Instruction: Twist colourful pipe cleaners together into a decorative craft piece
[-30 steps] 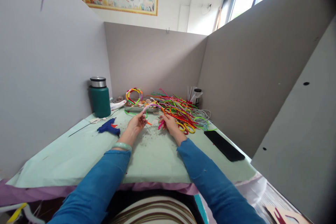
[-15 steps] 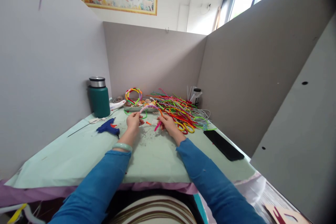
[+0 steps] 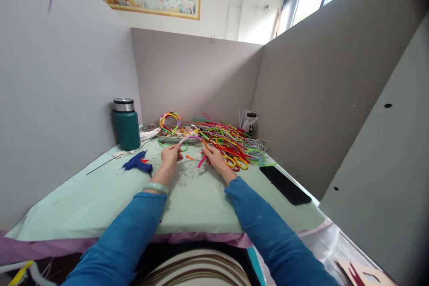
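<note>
Between my two hands, a thin fuzzy pipe cleaner strip (image 3: 193, 137) in pink, purple and orange bends into an arch above the table. My left hand (image 3: 170, 156) is closed on its left end, fingers pinched. The right end sits in the closed fingers of my right hand (image 3: 214, 158). A bright pink end (image 3: 201, 161) hangs below the right fingers; whether it belongs to the same strip, I cannot tell. A small orange piece (image 3: 189, 157) lies on the tabletop between the hands.
A blue glue gun (image 3: 138, 162) and a green bottle (image 3: 126, 129) stand at left. Behind are a metal tray (image 3: 179, 140), a multicoloured ring (image 3: 180, 122) and a pile of pipe cleaners (image 3: 228, 138). A flat black object (image 3: 285, 185) lies at right. Grey partitions (image 3: 201, 71) enclose the table.
The arch of the strip has dipped slightly between my hands. Both hands stay almost where they were, still gripping it.
</note>
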The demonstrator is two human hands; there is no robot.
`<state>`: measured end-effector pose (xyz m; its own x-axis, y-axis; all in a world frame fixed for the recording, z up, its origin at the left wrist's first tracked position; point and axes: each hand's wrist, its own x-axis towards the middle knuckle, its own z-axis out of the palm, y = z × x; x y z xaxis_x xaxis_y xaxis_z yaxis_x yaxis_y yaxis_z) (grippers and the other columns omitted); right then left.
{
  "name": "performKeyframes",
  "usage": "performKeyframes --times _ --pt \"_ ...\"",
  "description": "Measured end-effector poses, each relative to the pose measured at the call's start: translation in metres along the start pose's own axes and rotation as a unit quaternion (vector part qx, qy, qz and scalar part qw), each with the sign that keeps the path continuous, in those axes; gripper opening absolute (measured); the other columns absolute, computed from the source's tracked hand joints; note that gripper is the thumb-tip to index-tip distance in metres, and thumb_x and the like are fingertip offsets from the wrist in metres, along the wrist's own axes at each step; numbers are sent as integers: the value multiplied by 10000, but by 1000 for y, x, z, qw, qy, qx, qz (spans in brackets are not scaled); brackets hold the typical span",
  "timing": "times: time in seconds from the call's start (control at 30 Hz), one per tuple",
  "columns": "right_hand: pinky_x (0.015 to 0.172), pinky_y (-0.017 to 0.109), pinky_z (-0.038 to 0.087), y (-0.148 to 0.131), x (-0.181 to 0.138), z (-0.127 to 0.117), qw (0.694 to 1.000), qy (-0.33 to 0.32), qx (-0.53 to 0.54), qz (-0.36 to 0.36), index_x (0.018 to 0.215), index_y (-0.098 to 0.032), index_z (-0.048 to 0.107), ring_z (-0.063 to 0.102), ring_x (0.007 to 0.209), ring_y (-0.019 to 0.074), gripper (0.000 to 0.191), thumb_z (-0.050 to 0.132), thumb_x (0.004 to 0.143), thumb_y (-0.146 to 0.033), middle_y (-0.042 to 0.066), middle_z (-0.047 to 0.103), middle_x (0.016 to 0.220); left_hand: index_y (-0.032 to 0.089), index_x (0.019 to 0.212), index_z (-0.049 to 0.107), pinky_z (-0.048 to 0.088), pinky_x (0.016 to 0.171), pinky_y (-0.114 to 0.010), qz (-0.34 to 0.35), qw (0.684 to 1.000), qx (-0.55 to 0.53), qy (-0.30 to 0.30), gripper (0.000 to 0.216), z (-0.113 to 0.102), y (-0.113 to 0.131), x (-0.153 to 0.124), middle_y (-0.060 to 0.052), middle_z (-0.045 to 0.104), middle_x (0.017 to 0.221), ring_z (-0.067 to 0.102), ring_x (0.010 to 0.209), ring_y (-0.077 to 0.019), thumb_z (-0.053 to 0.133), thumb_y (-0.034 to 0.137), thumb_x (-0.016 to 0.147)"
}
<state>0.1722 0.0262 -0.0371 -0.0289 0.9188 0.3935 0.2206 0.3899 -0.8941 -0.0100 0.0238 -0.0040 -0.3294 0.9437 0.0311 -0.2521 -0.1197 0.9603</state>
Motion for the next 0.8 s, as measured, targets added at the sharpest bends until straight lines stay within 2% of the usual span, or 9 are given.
performKeyframes --times 0.3,0.47,0.57,0.67,0.8 --pt "496 233 331 2 2 -3 996 36 -86 9 752 -164 679 447 424 125 514 368 893 -549 -38 445 402 124 656 577 381 444 -220 -29 999 -28 2 205 2 3 -3 39 521 523 406 396 -49 744 240 680" --pt "548 235 327 7 5 -6 982 97 -159 -19 595 -188 592 466 507 139 488 371 908 -490 -15 495 461 126 663 597 338 435 -213 -29 999 -24 5 207 1 4 -3 38 526 526 396 394 -46 764 249 660" --pt "580 232 326 7 7 -13 972 120 -202 -27 607 -191 596 495 569 142 407 425 896 -420 6 577 568 125 670 613 311 432 -215 -37 999 -15 -7 212 0 3 -2 35 530 523 385 388 -45 776 258 644" --pt "616 234 340 3 8 -27 949 163 -268 3 733 -191 660 541 667 157 309 444 887 -349 41 653 716 122 662 618 296 431 -215 -44 999 -1 -25 203 0 1 -1 31 537 521 374 385 -44 782 237 630" --pt "691 279 372 2 8 -53 898 239 -364 61 915 -159 699 579 799 201 317 403 895 -270 115 680 914 123 647 617 284 440 -216 -60 997 0 -55 167 1 0 -2 20 539 506 387 384 -53 771 186 627"
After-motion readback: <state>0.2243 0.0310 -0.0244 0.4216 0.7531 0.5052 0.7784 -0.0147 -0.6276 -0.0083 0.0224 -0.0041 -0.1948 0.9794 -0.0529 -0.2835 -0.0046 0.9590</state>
